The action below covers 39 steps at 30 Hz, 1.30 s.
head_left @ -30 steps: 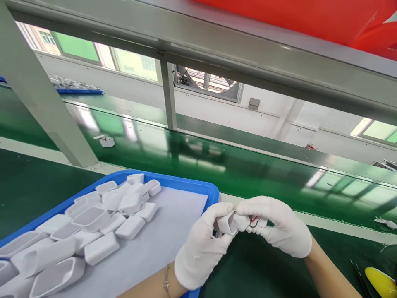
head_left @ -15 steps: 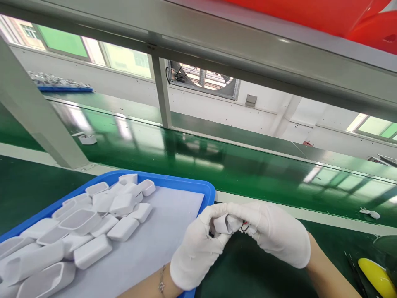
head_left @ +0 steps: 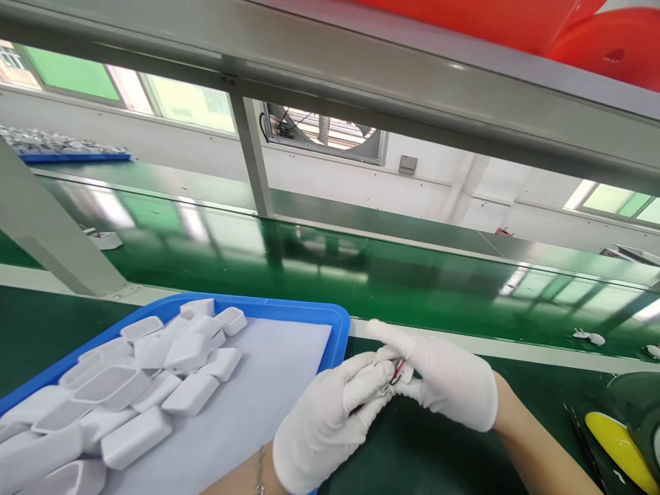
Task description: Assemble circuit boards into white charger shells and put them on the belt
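Both my hands wear white gloves and meet in front of me, just right of the tray. My left hand [head_left: 330, 416] is closed, its fingers curled over a white plastic piece that is now mostly hidden. Between the two hands shows a small white part with red and black wires [head_left: 397, 371]. My right hand [head_left: 446, 378] pinches at this wired part, with the index finger stretched out above it. Beside my left hand, the blue tray [head_left: 340, 326] holds a heap of white plastic housings [head_left: 188, 393] on a white sheet.
Beyond the tray runs a shiny green conveyor belt [head_left: 412, 295] with white parts [head_left: 588, 337] on it. Black tweezers [head_left: 582, 440] and a yellow object [head_left: 619, 447] lie at right. A metal shelf beam [head_left: 361, 75] crosses overhead, carrying red bins [head_left: 608, 51].
My left fingers have closed over the white piece, which showed more before. My right index finger has lifted and straightened, and the red wire shows more. The whole view has shifted slightly.
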Motion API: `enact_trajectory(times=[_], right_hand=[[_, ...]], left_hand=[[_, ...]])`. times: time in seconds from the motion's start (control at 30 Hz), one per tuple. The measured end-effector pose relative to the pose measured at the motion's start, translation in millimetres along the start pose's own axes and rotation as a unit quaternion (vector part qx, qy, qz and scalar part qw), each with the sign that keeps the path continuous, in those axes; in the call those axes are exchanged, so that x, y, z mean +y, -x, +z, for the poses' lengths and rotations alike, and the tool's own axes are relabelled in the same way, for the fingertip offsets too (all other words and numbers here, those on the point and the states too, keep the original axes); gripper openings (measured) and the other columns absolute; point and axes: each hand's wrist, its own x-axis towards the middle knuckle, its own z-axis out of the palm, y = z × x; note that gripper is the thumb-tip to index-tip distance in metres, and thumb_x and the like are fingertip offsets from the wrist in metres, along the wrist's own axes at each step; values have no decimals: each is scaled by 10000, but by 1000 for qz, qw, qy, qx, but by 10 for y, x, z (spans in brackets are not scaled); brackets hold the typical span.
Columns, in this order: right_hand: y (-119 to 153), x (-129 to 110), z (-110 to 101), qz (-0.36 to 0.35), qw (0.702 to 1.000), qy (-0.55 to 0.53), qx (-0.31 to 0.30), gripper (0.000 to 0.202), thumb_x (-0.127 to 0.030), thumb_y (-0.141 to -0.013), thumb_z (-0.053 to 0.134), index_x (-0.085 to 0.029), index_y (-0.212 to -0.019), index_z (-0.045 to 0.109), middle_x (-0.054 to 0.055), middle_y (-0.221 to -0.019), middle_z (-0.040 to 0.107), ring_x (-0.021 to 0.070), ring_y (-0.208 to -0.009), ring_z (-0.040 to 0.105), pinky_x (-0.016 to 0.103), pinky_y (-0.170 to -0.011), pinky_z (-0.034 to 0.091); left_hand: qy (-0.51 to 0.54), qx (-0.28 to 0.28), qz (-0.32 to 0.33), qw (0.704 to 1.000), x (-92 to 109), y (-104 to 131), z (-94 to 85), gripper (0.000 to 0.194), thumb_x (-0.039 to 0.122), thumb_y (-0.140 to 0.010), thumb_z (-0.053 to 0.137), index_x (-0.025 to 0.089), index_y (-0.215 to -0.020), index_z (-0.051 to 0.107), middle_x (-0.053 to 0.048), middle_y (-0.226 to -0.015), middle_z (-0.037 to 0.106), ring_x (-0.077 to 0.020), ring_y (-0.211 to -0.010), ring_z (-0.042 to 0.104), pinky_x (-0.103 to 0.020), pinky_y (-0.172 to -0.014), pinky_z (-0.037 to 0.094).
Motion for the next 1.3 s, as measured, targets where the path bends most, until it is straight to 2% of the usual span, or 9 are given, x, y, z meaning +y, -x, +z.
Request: enact_trajectory(times=[0.13,0.23,0.3,0.4,0.5,0.63,1.0,1.17,1.3], right_hand=[[72,-28,-94,12,998,-52,37,972,-347,-704,791,-263,-1475,206,70,-1203,568,231,-1071,566,358,-910,486],[89,-25,-91,33,976,-45,212,406,-368,-849,648,-226,-1206,518,75,-1100,588,213,-996,580,379,-879,489],[63,1,-26,26,961,-24,276,81,-269,-922,525,-207,-937,575,40,-897,603,164,-808,588,340,-770,508],[-21,59,152,-52,977,-12,205,267,-201,-811,660,-213,-1059,560,53,-997,613,174,-858,605,336,-793,523],[-116,121,360,-138,965,-7,221,685,-168,-714,763,-239,-1299,413,97,-1198,551,219,-1087,572,362,-924,500],[-181,175,494,-161,945,7,284,543,-133,-780,709,-255,-1244,455,78,-1138,588,196,-1097,585,334,-942,498],[-156,80,447,-163,947,15,275,402,-201,-803,708,-243,-1164,538,74,-1012,686,230,-1003,645,368,-851,532],[-196,151,517,-7,961,-159,226,409,-214,-682,793,-217,-1056,628,74,-1068,683,241,-1026,625,397,-911,485],[-248,208,482,74,916,-371,137,264,-283,-796,668,-186,-1041,660,27,-864,655,169,-829,606,342,-829,492]], left_hand=[[92,47,-135,985,46,-8,17,418,66,-758,657,289,-1102,573,49,-712,629,-91,-541,568,-192,-543,515],[183,87,-303,931,109,-76,8,260,122,-707,702,247,-917,612,61,-635,593,-85,-530,536,-186,-514,470],[248,109,-386,882,155,-151,-22,235,143,-669,722,226,-842,588,67,-616,573,-75,-509,500,-187,-493,437],[308,114,-450,831,210,-240,-77,254,198,-671,739,224,-824,539,70,-652,590,-41,-442,412,-174,-426,353],[330,108,-477,807,233,-260,-100,253,246,-700,735,230,-832,520,66,-689,608,-41,-447,413,-168,-413,330],[322,115,-460,819,240,-263,-89,254,223,-669,746,216,-799,527,54,-726,616,-50,-492,448,-173,-437,351],[313,76,-486,812,327,-347,-155,273,194,-677,701,211,-665,429,106,-534,449,-40,-443,401,-150,-407,326],[414,111,-549,718,291,-372,-113,407,347,-658,744,218,-656,358,112,-441,492,-4,-306,279,-125,-323,172],[452,161,-581,658,232,-380,-75,456,452,-633,746,209,-628,360,116,-398,467,11,-251,260,-113,-300,144]])
